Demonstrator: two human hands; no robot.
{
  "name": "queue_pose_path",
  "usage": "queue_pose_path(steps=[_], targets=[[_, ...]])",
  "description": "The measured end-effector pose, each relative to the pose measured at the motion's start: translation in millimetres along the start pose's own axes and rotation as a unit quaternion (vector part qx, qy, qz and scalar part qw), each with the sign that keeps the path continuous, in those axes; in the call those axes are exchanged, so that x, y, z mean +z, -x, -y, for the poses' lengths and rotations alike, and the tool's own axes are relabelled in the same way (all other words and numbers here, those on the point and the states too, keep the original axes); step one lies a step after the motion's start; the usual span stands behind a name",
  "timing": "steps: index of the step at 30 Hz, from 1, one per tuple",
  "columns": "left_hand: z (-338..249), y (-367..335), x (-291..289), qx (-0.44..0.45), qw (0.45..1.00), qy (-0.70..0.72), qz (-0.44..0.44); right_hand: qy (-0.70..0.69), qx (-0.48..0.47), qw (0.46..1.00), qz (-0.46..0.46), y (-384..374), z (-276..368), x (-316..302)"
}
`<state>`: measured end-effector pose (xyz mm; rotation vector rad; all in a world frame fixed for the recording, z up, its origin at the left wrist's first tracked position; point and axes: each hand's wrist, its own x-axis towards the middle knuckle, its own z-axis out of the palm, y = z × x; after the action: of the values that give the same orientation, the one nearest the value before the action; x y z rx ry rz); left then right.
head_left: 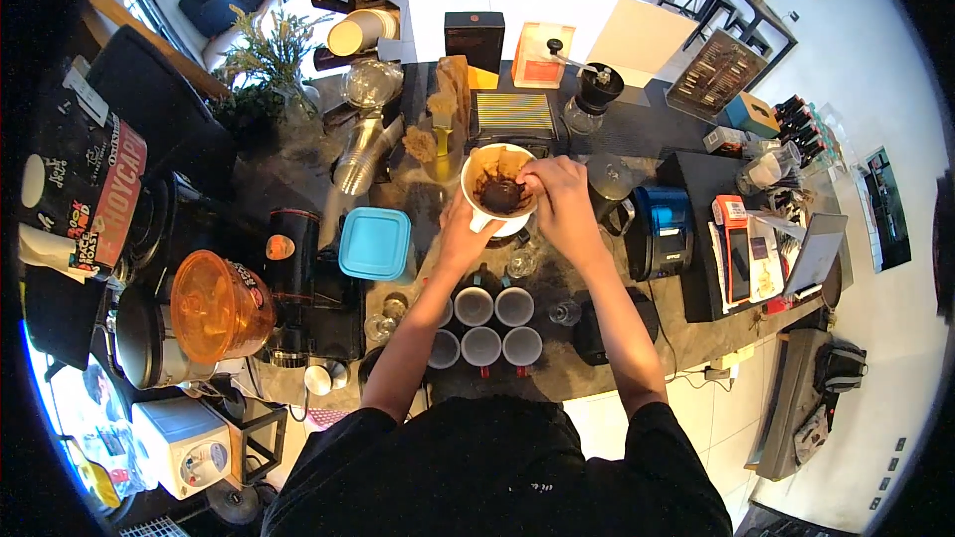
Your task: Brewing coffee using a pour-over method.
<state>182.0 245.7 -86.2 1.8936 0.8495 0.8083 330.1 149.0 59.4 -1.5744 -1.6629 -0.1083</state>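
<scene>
A white coffee dripper (508, 229) is in front of me over the middle of the counter, with a brown-stained paper filter (486, 160) lining it. Dark wet coffee grounds (500, 196) lie at the bottom of the filter. My left hand (462, 236) is closed around the dripper's near left side. At the right rim, the fingers of my right hand (563, 197) pinch the filter's edge; the fingertips are partly hidden. Below my hands stand several white-lined mugs (480, 346) in rows. What lies directly under the dripper is mostly hidden.
A blue-lidded container (375, 243) and stacked clear cups (360, 154) stand to the left. Behind the dripper are a hand grinder (600, 88) and a striped drip tray (513, 111). A blue-black machine (661, 232) and a glass jug (609, 185) are on the right.
</scene>
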Motion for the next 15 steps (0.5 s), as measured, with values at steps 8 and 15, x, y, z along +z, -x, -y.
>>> queue_pose_path(steps=[8, 15], targets=[[-6, 1, -2, 0.009, 1.0, 0.004, 0.002, -0.003, -0.028, 0.999, 0.014, 4, 6, 7], [-7, 2, -1, 0.032, 0.998, 0.015, -0.051, -0.009, -0.022, 0.999, 0.021, 3, 9, 4]])
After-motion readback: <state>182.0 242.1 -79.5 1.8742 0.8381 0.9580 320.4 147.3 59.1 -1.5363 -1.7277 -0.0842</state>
